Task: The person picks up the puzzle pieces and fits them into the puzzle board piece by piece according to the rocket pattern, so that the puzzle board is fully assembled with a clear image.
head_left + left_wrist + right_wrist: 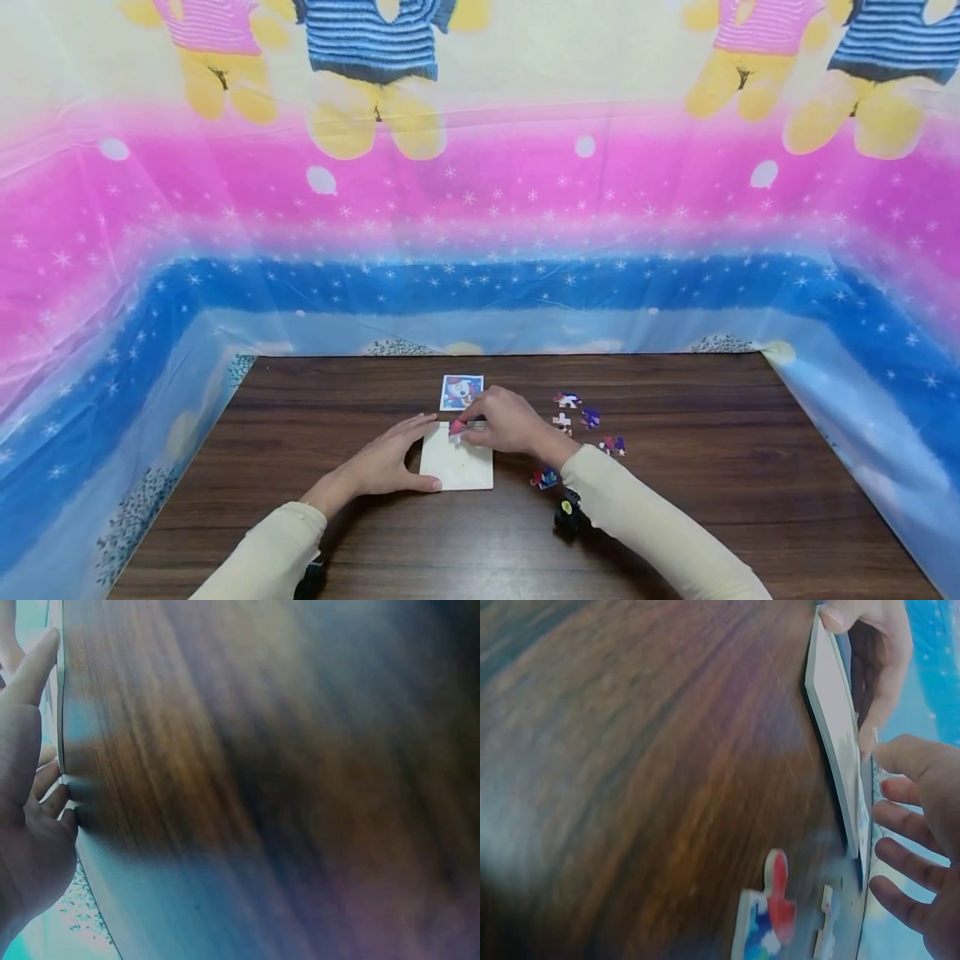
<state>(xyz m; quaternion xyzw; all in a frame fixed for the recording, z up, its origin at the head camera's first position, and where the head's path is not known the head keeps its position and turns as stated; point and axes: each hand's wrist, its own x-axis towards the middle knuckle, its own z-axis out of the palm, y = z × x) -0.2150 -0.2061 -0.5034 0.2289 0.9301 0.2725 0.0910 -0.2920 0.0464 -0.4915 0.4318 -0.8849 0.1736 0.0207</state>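
Note:
A plain white puzzle board [467, 475] lies on the wooden table, its thin edge showing in the right wrist view. My left hand [384, 460] spans the board's left side, thumb on the near corner and straight fingers at the far corner. Over the board's far left part, my right hand [504, 421] pinches a small red, white and purple puzzle piece [456, 427] between thumb and fingers. The right hand's palm side shows in the right wrist view, where the pinched piece is mostly hidden. Just behind the board lies a picture card [459, 388] with a white-faced cartoon figure.
Loose puzzle pieces lie right of the board: a red and blue one [544, 477] near the right wrist, a group [613, 446] farther right, a purple one [591, 418], and others behind the forearm. A patterned cloth [480, 283] hangs along the table's back and sides.

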